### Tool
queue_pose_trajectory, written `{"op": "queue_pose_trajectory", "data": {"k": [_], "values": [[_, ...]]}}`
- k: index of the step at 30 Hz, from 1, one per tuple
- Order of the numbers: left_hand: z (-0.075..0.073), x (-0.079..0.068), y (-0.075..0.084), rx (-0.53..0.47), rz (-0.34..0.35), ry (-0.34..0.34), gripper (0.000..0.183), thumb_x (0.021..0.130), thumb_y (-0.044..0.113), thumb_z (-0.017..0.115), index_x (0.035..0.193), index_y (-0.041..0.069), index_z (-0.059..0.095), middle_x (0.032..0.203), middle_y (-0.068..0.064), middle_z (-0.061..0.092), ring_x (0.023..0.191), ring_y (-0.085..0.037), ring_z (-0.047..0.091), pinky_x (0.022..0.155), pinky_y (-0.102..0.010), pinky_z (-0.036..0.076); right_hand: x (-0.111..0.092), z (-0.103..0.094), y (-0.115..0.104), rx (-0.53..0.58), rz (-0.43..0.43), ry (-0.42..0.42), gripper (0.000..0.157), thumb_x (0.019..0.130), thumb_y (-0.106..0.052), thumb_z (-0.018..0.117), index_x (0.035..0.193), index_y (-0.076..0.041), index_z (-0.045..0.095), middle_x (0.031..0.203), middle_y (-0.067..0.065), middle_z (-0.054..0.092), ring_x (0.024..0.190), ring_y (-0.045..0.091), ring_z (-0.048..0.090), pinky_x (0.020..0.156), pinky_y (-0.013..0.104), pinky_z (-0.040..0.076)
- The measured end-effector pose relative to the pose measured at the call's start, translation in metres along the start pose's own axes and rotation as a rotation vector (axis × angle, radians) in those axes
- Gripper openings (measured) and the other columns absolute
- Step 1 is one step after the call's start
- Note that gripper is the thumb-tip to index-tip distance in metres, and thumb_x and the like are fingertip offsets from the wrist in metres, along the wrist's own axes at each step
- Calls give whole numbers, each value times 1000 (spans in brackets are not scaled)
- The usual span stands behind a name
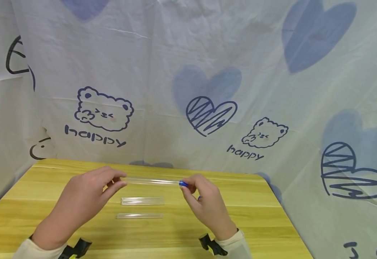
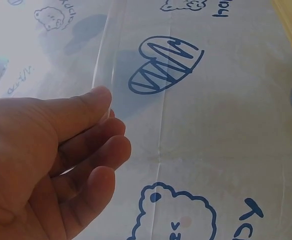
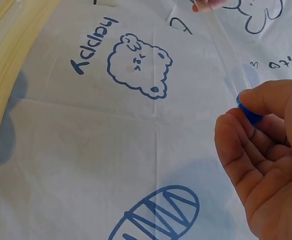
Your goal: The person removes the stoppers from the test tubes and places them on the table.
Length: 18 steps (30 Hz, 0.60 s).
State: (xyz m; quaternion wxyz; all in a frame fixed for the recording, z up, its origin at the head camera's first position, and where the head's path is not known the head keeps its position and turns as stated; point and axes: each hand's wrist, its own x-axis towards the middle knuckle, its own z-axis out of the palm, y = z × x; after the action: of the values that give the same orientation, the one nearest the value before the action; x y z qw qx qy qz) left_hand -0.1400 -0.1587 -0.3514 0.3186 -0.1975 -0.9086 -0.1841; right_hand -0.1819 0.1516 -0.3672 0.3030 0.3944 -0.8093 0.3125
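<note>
A clear test tube is held level above the table, between both hands. My left hand pinches its left end with thumb and fingers. At the other end, the thumb and fingers of my right hand grip a blue cap; in the right wrist view it sits on the tube's end. Below the held tube, more clear tubes lie on the tabletop, and nearer to me lies another clear tube. A small blue piece shows behind the right hand, mostly hidden.
The light wooden table narrows toward its far edge. Behind it and at both sides hangs a white cloth printed with hearts, bears and the word "happy".
</note>
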Motion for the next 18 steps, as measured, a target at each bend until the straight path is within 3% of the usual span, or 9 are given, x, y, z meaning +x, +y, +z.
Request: {"op": "queue_pose_trajectory", "data": {"k": [5,12,18], "values": [[0,0,0,-5,-6,-10,16,87,25,84,101,20,77,93,10,75,68,-3,64,57,-23,53,0,2,1,10,-9,20,18,91,0,77,103,-9,66,87,-2,64,74,8,58,57,14,45],[1,0,-3,-19,5,12,16,87,21,84,101,20,77,94,9,76,69,-4,65,58,-24,54,0,-2,4,-17,-47,-51,20,94,0,74,110,-8,67,98,-1,69,83,8,63,73,18,55],[3,0,-4,-24,7,3,16,88,21,83,102,20,77,96,9,76,71,-4,66,59,-25,55,1,-4,4,-31,-41,-81,19,96,0,71,112,-7,66,100,-1,68,86,8,64,76,19,56]]}}
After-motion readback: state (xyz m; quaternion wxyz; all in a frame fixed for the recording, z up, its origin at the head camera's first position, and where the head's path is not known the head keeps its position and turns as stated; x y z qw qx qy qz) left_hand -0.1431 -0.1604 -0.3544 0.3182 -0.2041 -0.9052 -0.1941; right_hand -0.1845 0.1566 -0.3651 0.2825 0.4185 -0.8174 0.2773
